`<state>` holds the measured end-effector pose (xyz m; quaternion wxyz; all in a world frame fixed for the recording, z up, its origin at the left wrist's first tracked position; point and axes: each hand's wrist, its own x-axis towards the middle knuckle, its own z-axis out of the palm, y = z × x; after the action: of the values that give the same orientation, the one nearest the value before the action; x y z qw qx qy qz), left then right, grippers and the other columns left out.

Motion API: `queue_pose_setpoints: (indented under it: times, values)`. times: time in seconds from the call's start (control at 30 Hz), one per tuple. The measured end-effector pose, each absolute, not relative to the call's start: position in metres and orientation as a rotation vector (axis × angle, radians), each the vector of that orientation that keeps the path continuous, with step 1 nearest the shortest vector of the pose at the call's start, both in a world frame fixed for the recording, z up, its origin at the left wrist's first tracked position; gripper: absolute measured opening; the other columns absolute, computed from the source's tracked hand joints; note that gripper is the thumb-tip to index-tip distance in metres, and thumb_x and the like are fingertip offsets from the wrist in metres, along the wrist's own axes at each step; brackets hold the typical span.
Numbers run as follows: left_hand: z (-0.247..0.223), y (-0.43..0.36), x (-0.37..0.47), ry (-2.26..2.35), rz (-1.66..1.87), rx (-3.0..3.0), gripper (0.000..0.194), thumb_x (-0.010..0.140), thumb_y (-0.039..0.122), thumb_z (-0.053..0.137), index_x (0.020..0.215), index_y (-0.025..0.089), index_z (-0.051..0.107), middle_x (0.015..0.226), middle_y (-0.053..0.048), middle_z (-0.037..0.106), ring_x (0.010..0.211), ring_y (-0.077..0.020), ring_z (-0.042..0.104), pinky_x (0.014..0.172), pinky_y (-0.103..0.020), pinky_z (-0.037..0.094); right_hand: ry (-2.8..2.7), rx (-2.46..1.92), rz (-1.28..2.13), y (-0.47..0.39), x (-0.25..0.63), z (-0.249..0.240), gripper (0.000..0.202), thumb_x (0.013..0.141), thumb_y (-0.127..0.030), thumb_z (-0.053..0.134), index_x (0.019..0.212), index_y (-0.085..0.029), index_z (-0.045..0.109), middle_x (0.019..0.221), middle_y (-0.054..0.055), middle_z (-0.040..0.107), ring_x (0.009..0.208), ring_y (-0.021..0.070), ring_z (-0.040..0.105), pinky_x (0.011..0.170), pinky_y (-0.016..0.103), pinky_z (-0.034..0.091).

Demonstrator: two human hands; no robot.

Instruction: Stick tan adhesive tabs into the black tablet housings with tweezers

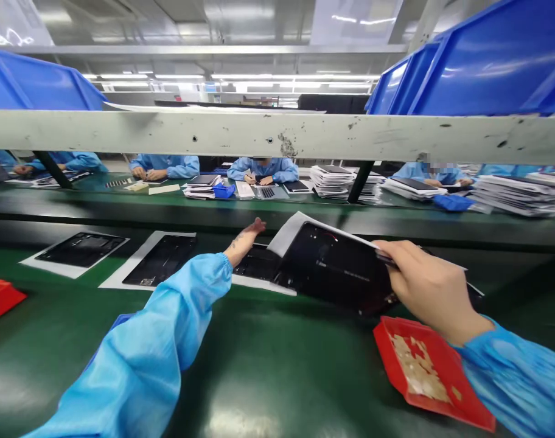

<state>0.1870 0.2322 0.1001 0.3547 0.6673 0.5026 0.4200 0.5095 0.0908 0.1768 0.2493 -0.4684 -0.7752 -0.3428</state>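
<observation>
My right hand [426, 286] grips the upper right edge of a black tablet-sized panel [332, 267], holding it tilted above the bench with a white sheet [290, 234] behind it. My left hand [247, 240] reaches forward, seen from the wrist, with its visible fingers stretched out and nothing seen in them. Just beside and below it, another black panel [254, 261] lies on a white sheet, partly covered by the raised one. Further left, two more black panels [161, 258] [83, 248] rest on white sheets.
A red bin [464, 398] with small pale pieces sits under my right forearm. Another red bin [1, 298] is at the left edge. Overhead runs a shelf beam [232, 132] carrying blue bins [496, 61]. Across the bench, several people in blue work beside stacked sheets [332, 182].
</observation>
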Motion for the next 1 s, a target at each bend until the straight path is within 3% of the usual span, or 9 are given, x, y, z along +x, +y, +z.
queue_pose_setpoints:
  times: [0.1,0.17,0.3,0.4,0.6,0.7,0.8,0.87,1.0]
  values:
    - [0.109,0.168,0.194,1.069,0.861,1.507,0.079,0.09,0.068,0.011,0.109,0.01,0.062,0.098,-0.014,0.068,0.092,-0.0258,0.065,0.082,-0.045,0.052,-2.174,-1.191,-0.721,0.062,0.495,0.196,0.03,0.089,-0.017,0.039,0.11,-0.019,0.061,0.102,0.005,0.068,0.086,0.021,0.065,0.071,0.029,0.045]
    - [0.111,0.112,0.196,0.94,0.736,1.399,0.09,0.084,0.075,0.007,0.104,0.009,0.064,0.09,-0.015,0.069,0.087,-0.0279,0.066,0.076,-0.043,0.054,-2.259,-1.236,-0.537,0.053,0.489,0.202,0.028,0.09,-0.024,0.039,0.106,-0.022,0.063,0.101,0.004,0.069,0.087,0.0222,0.065,0.073,0.03,0.046]
    - [0.093,0.002,0.188,0.501,0.467,0.871,0.099,0.074,0.085,0.005,0.121,0.015,0.056,0.112,-0.016,0.065,0.096,-0.0305,0.065,0.077,-0.042,0.052,-2.484,-1.5,-0.161,0.055,0.48,0.182,0.023,0.09,-0.026,0.044,0.094,-0.026,0.066,0.093,0.002,0.071,0.082,0.0223,0.066,0.069,0.03,0.045]
    - [0.061,-0.054,0.173,0.409,0.377,0.64,0.104,0.067,0.091,0.014,0.119,0.011,0.058,0.106,-0.018,0.067,0.087,-0.0249,0.068,0.073,-0.03,0.051,-2.656,-1.592,0.14,0.054,0.464,0.141,0.02,0.088,-0.022,0.048,0.082,-0.025,0.067,0.08,0.002,0.07,0.076,0.0222,0.066,0.065,0.028,0.043]
    - [0.023,-0.097,0.121,0.913,0.208,0.998,0.078,0.067,0.084,0.045,0.081,0.011,0.069,0.076,-0.012,0.069,0.062,-0.0183,0.063,0.062,-0.029,0.05,-2.796,-1.39,0.38,0.034,0.418,0.051,0.022,0.089,-0.019,0.048,0.082,-0.024,0.068,0.077,0.002,0.069,0.075,0.0208,0.067,0.065,0.026,0.045]
    - [0.041,-0.089,0.078,1.141,0.188,1.356,0.053,0.078,0.065,0.054,0.086,0.015,0.069,0.08,-0.006,0.07,0.073,-0.0174,0.065,0.068,-0.025,0.049,-2.668,-1.378,0.333,0.027,0.411,0.023,0.025,0.092,-0.023,0.043,0.1,-0.023,0.067,0.094,0.006,0.066,0.079,0.0215,0.067,0.07,0.03,0.05]
    - [0.058,-0.065,0.029,1.646,0.368,1.621,0.043,0.086,0.052,0.044,0.088,0.015,0.067,0.082,-0.003,0.07,0.078,-0.0175,0.065,0.069,-0.024,0.049,-2.43,-1.39,0.253,0.023,0.419,0.009,0.031,0.095,-0.035,0.039,0.11,-0.022,0.063,0.111,0.007,0.061,0.082,0.0209,0.067,0.071,0.032,0.054]
    - [0.057,-0.044,0.002,1.901,0.409,1.688,0.04,0.088,0.045,0.039,0.096,0.016,0.065,0.09,-0.004,0.069,0.085,-0.0194,0.063,0.075,-0.026,0.047,-2.324,-1.376,0.226,0.021,0.429,0.004,0.032,0.095,-0.038,0.038,0.109,-0.023,0.061,0.113,0.005,0.061,0.084,0.0202,0.067,0.07,0.031,0.055]
    - [0.033,-0.007,-0.018,2.138,0.307,1.783,0.022,0.084,0.032,0.049,0.094,0.02,0.064,0.097,-0.004,0.066,0.095,-0.0208,0.06,0.084,-0.028,0.043,-2.214,-1.278,0.208,0.01,0.449,-0.002,0.026,0.096,-0.039,0.04,0.106,-0.025,0.06,0.11,0.003,0.062,0.093,0.0189,0.065,0.076,0.028,0.054]
